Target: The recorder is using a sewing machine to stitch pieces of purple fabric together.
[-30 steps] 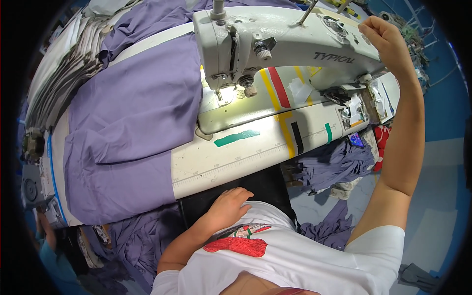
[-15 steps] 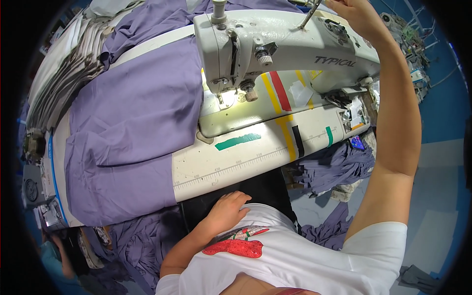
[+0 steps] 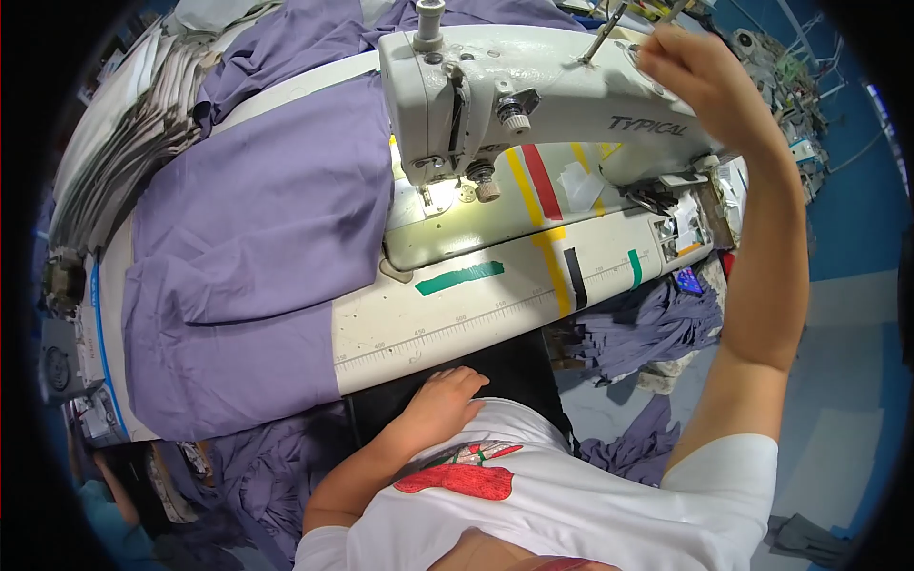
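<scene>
1. The right hand point(image 3: 700, 81) reached over the top of the sewing machine point(image 3: 533, 105), fingers curled; whether they held anything, I cannot tell.
2. The left hand point(image 3: 443, 404) rested in front of the machine, fingers loosely bent, empty.
3. Purple cloth point(image 3: 257, 257) lay left of the machine.

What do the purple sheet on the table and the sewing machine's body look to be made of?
Purple sheet: looks like soft woven or knit cloth, matte; it lies in folds and creases and drapes over the table edge. Sewing machine: body seems to be painted metal, off-white with a slight gloss; hard, rounded cast shape with scuffs, though the paint hides what is beneath.
</scene>
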A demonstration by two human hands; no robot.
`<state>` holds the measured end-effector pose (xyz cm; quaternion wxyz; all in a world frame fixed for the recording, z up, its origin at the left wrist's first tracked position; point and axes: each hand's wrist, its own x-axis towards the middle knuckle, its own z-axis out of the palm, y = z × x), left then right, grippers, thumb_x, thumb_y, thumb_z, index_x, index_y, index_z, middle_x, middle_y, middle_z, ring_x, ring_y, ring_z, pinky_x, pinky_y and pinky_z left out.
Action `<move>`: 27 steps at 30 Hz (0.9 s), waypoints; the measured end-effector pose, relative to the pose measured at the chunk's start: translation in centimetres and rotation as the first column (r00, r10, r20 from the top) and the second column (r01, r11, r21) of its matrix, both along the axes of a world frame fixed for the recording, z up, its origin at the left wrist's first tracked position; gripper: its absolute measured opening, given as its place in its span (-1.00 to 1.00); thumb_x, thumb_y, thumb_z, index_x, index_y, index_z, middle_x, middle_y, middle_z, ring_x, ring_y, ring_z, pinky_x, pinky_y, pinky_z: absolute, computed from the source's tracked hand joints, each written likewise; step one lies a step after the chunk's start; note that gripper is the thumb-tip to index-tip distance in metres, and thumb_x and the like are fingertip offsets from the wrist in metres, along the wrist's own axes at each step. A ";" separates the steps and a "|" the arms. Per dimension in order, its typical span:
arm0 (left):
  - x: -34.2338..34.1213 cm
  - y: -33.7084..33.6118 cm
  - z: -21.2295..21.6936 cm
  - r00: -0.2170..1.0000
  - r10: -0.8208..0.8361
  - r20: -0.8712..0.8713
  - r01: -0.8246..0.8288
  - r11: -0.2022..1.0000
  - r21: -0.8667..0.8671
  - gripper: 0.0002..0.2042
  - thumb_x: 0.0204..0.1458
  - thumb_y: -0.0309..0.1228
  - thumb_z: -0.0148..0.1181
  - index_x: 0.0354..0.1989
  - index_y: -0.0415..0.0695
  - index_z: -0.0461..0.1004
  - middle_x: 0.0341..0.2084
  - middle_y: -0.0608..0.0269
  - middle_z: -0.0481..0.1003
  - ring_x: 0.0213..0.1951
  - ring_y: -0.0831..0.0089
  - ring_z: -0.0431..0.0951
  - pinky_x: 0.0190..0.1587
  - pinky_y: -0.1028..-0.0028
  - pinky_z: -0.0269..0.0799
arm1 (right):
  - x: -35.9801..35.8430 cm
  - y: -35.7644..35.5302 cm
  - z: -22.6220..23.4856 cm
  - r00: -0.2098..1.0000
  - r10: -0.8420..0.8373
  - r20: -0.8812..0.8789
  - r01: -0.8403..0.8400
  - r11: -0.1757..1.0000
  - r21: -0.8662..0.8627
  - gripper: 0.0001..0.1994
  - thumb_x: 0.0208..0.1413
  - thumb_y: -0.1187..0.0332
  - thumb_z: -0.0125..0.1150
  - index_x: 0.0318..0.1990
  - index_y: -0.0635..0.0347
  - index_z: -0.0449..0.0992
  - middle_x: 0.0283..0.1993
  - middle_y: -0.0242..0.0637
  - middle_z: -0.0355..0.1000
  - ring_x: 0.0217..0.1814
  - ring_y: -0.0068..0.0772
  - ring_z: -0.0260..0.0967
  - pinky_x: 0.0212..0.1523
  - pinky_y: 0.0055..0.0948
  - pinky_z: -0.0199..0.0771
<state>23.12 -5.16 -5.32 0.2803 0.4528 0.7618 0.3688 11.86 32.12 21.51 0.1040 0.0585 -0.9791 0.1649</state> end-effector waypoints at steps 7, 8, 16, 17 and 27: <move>0.3 -0.8 -0.4 0.996 0.088 0.035 -0.088 0.996 -0.009 -0.68 0.00 -0.39 0.22 -0.06 -0.20 0.44 -0.13 0.03 0.45 -0.07 0.07 0.46 0.02 0.25 0.37 | -2.4 3.0 1.9 0.913 -0.316 -0.259 0.385 0.877 0.288 -0.80 0.21 0.35 0.02 -0.36 0.32 0.37 -0.59 -0.32 0.18 -0.51 -0.54 0.07 -0.45 -0.45 0.16; 0.3 -0.7 -0.6 0.996 0.076 0.044 -0.076 0.997 -0.006 -0.68 0.00 -0.39 0.23 -0.06 -0.20 0.44 -0.13 0.03 0.45 -0.07 0.07 0.47 0.01 0.24 0.38 | -0.6 2.7 1.8 0.948 -0.222 -0.229 0.286 0.910 0.300 -0.80 0.20 0.36 0.02 -0.38 0.33 0.36 -0.60 -0.30 0.17 -0.51 -0.52 0.06 -0.45 -0.44 0.16; -1.2 0.1 0.0 0.998 0.057 -0.027 -0.056 0.998 0.036 -0.69 -0.02 -0.41 0.24 -0.08 -0.21 0.45 -0.15 0.04 0.47 -0.10 0.09 0.49 -0.03 0.24 0.41 | -1.5 -1.7 1.5 0.986 -0.008 -0.169 0.029 0.992 0.121 -0.84 0.14 0.38 0.06 -0.39 0.31 0.34 -0.59 -0.21 0.17 -0.50 -0.38 0.09 -0.43 -0.37 0.19; -1.2 0.0 0.3 0.998 0.060 -0.022 -0.059 0.997 0.046 -0.69 -0.02 -0.42 0.24 -0.08 -0.21 0.45 -0.16 0.05 0.47 -0.11 0.10 0.49 -0.04 0.26 0.42 | -1.7 -1.8 1.9 0.971 -0.021 -0.240 0.078 0.971 0.227 -0.84 0.14 0.38 0.06 -0.38 0.31 0.34 -0.58 -0.17 0.20 -0.51 -0.31 0.10 -0.42 -0.35 0.20; -0.8 0.4 1.5 0.999 -0.019 -0.031 0.023 0.993 0.118 -0.70 0.01 -0.40 0.23 -0.07 -0.18 0.45 -0.18 0.06 0.46 -0.18 0.14 0.51 -0.09 0.31 0.44 | -0.8 -1.4 1.6 0.969 -0.029 -0.246 0.133 0.898 0.419 -0.79 0.15 0.35 0.05 -0.39 0.35 0.34 -0.52 0.00 0.30 -0.45 0.04 0.23 -0.39 -0.21 0.23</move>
